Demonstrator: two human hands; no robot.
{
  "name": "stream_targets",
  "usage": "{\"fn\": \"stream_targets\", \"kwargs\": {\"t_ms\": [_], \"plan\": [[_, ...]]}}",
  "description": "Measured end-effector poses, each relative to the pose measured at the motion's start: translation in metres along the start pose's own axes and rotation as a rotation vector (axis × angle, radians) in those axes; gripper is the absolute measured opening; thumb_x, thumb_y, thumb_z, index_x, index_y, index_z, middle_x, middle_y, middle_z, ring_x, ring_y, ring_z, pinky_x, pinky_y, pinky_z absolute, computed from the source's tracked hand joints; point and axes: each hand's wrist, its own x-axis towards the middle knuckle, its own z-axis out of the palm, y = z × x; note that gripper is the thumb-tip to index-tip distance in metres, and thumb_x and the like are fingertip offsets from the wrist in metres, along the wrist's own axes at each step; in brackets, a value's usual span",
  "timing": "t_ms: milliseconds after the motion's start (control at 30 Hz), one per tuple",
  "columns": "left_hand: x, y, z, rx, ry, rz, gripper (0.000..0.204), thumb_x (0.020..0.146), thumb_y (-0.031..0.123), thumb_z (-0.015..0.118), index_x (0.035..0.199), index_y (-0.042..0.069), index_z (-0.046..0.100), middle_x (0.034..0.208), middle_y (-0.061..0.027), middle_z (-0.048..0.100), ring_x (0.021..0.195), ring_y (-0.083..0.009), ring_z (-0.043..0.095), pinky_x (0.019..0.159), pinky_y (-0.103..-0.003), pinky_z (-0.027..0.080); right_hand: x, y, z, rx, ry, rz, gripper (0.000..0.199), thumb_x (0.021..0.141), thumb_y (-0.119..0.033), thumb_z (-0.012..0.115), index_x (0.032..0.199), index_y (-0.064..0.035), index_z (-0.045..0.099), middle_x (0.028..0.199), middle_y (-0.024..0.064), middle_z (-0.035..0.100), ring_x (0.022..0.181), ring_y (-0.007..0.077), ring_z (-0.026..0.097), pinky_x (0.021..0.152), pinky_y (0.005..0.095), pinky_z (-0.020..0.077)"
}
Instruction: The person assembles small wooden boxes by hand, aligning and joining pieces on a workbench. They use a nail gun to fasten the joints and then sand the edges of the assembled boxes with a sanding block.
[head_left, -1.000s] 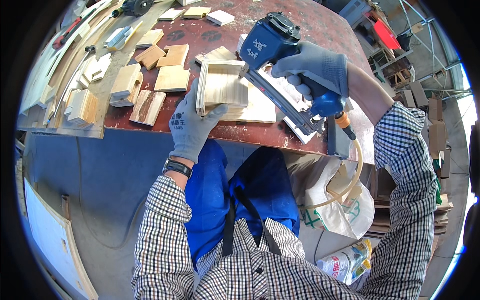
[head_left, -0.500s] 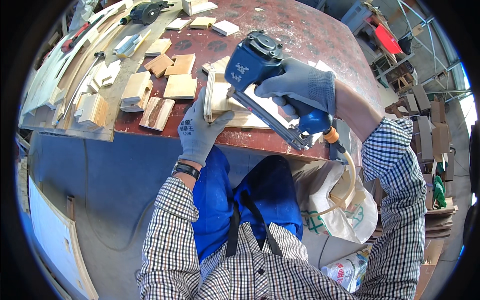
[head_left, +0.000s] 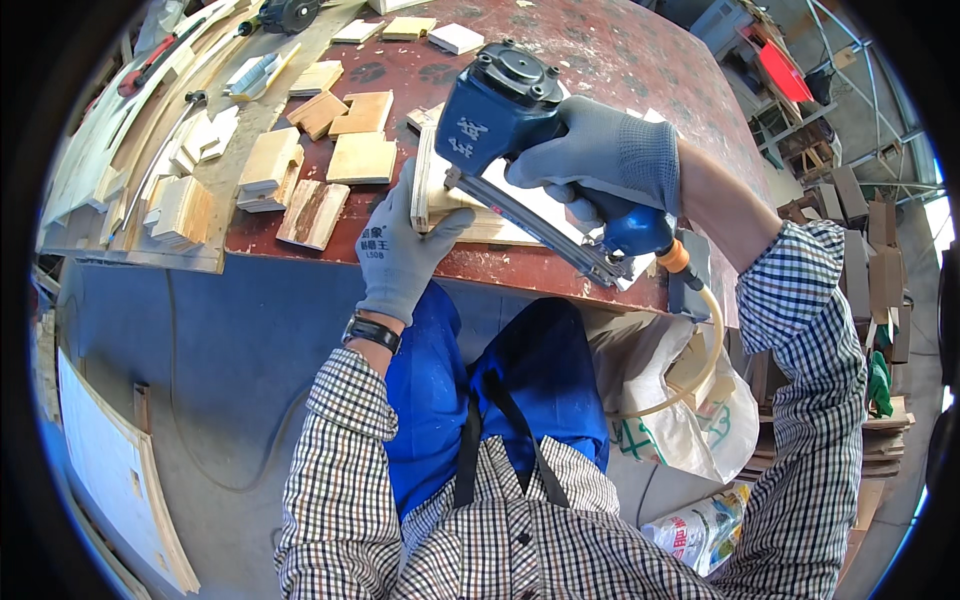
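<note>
In a grey work glove, my right hand (head_left: 610, 160) is wrapped round the grip of a dark blue pneumatic nail gun (head_left: 500, 100). An orange fitting joins its handle end to a pale air hose (head_left: 714, 340). The gun's nose meets the top of a small wooden assembly (head_left: 436, 192) at the table's near edge; whether it presses there I cannot tell. My left hand (head_left: 400, 245), gloved too, grips the assembly's left side, thumb at its near face and fingers behind. The gun's body and magazine hide part of the wood.
Several wooden blocks (head_left: 362, 158) lie left of my hands on the red-brown table (head_left: 600, 60). Farther left are a hammer (head_left: 190, 100), long boards and a black tool (head_left: 290, 14). A white sack (head_left: 640, 380) stands by my right knee, below the table edge.
The nail gun has moved slightly left and toward me at its nose, now covering more of the assembly. My right forearm has shifted a little to the right. The left hand keeps its hold.
</note>
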Motion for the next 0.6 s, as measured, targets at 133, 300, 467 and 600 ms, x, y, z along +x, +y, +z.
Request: {"fn": "stream_targets", "kwargs": {"t_ms": [133,300,467,600], "plan": [[-0.001,0.000,-0.003,0.005,-0.022,-0.015,0.094,0.087,0.069,0.077,0.152,0.006,0.054,0.123,-0.0119,0.074,0.112,-0.0331,0.073,0.089,-0.043,0.061,0.009,0.007,0.001,-0.028,-0.024,0.001,0.029,0.089,-0.022,0.078,0.099,0.0033,0.070,0.067,0.0046,0.063,0.048,0.0113,0.063,0.043,0.0238,0.0529],[-0.004,0.004,-0.008,0.045,-0.033,-0.008,0.093,0.086,0.067,0.078,0.151,0.006,0.054,0.124,-0.0118,0.074,0.114,-0.0328,0.072,0.091,-0.042,0.061,-0.004,-0.012,0.008,-0.066,-0.002,0.056,0.028,0.090,-0.024,0.077,0.095,0.0026,0.071,0.063,0.0027,0.060,0.048,0.0101,0.061,0.042,0.0223,0.0514],[-0.003,0.007,-0.003,0.032,0.004,0.022,0.088,0.085,0.058,0.084,0.150,0.006,0.057,0.121,-0.0141,0.075,0.107,-0.0339,0.073,0.088,-0.044,0.060,-0.009,-0.011,0.007,-0.069,0.045,0.040,0.029,0.088,-0.030,0.076,0.095,-0.0011,0.075,0.064,0.0019,0.062,0.048,0.0107,0.058,0.045,0.0270,0.0468],[-0.005,-0.004,-0.005,-0.050,0.037,-0.045,0.082,0.085,0.050,0.088,0.147,0.005,0.059,0.121,-0.0182,0.075,0.109,-0.0355,0.074,0.092,-0.043,0.060,-0.016,-0.003,0.024,0.066,0.009,-0.105,0.030,0.087,-0.034,0.076,0.097,-0.0060,0.079,0.071,0.0012,0.069,0.055,0.0099,0.063,0.053,0.0271,0.0512]]}}
